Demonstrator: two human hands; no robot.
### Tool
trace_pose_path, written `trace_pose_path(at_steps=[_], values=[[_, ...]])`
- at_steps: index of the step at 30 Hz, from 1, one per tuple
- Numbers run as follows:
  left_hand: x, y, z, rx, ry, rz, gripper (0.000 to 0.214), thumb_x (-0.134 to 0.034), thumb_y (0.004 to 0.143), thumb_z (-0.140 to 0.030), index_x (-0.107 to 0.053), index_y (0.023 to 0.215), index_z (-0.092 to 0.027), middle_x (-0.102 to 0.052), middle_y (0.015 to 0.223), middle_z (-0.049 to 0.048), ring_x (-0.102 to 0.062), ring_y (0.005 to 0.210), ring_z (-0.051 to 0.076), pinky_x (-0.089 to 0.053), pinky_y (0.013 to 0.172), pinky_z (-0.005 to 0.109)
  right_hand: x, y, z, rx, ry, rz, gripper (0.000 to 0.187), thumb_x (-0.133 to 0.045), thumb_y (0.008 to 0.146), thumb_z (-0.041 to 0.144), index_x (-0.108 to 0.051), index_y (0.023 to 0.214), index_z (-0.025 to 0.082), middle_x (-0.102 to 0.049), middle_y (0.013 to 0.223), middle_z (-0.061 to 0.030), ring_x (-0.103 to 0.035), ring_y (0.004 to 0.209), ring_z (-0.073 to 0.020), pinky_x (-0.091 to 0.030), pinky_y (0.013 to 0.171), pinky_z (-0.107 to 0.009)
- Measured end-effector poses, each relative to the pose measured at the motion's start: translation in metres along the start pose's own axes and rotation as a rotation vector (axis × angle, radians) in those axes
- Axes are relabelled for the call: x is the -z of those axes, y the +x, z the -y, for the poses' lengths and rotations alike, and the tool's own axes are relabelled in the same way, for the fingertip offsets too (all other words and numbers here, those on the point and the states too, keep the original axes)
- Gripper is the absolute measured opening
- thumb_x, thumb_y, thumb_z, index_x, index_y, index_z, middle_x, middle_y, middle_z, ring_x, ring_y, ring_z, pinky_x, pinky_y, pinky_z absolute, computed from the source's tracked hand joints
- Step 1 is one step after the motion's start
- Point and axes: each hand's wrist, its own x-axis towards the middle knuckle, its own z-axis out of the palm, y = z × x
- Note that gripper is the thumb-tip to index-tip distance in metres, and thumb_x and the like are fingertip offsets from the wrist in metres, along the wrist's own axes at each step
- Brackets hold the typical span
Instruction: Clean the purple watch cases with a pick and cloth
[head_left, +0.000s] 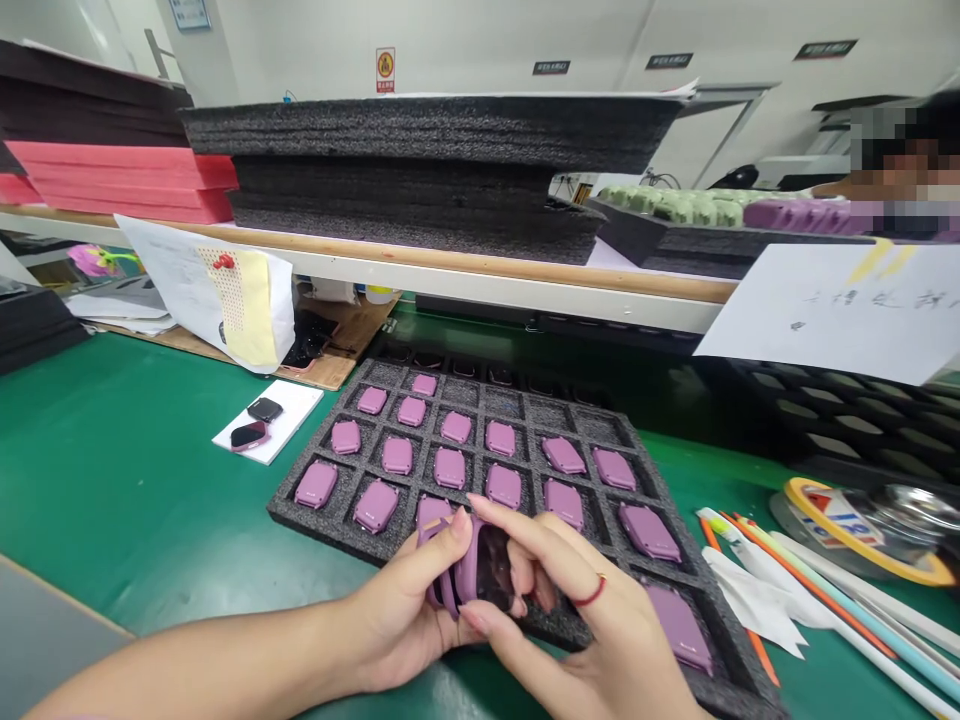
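In front of the black foam tray [330,528], my left hand [397,615] is closed on a small stack of purple watch cases [466,570] standing on edge. The case nearest my right hand shows a dark, glossy face. My right hand [592,600] curves around that case, its thumb and index fingertip at the case's rim and the other fingers bent by the dark face. Behind both hands, more purple watch cases [450,467] lie back side up in the tray's compartments; several compartments toward the far right hold none.
Two dark watch pieces [259,422] lie on a white pad [301,405] to the left. Tape roll [862,535] and slim coloured sticks [832,590] are at right. A shelf [450,285] bears stacked black foam [420,180] across the back; a person is beyond it.
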Motion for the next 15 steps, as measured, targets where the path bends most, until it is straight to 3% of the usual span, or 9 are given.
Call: trace_pose_path(at_steps=[3, 7, 12, 15], values=[[-0.002, 0.002, 0.000, -0.011, -0.021, -0.018, 0.050, -0.084, 0.069, -0.059, -0.071, 0.073, -0.011, -0.065, 0.073, 0.0045, -0.059, 0.068, 0.011, -0.043, 0.057, 0.016, -0.005, -0.002, 0.000, -0.027, -0.028, 0.018, 0.056, -0.064, 0.090, 0.017, -0.051, 0.144, 0.021, -0.051, 0.075, 0.0023, -0.054, 0.062, -0.0134, -0.054, 0.054, -0.023], [-0.002, 0.003, 0.001, -0.021, -0.002, 0.000, 0.049, -0.084, 0.069, -0.059, -0.072, 0.072, -0.012, -0.064, 0.067, 0.0025, -0.047, 0.051, 0.006, -0.033, 0.046, 0.016, -0.003, -0.001, -0.002, -0.053, -0.020, 0.046, 0.067, -0.073, 0.085, 0.020, -0.047, 0.147, 0.024, -0.050, 0.075, 0.0035, -0.053, 0.061, -0.0130, -0.055, 0.053, -0.022], [0.000, 0.001, 0.004, -0.065, -0.023, -0.002, 0.040, -0.087, 0.070, -0.050, -0.075, 0.078, -0.013, -0.067, 0.073, 0.0046, -0.059, 0.067, 0.011, -0.039, 0.053, 0.016, 0.003, 0.002, -0.002, -0.045, 0.047, 0.010, 0.052, -0.074, 0.079, 0.015, -0.058, 0.128, 0.025, -0.054, 0.075, 0.0036, -0.056, 0.061, -0.0123, -0.056, 0.054, -0.021], [0.002, -0.001, 0.002, -0.011, -0.102, -0.018, 0.043, -0.090, 0.063, -0.051, -0.076, 0.078, -0.012, -0.067, 0.069, 0.0035, -0.056, 0.057, 0.009, -0.035, 0.046, 0.015, 0.011, 0.005, 0.000, -0.006, 0.105, -0.011, 0.055, -0.076, 0.078, 0.016, -0.055, 0.127, 0.027, -0.065, 0.084, 0.0009, -0.066, 0.073, -0.0151, -0.059, 0.061, -0.022]])
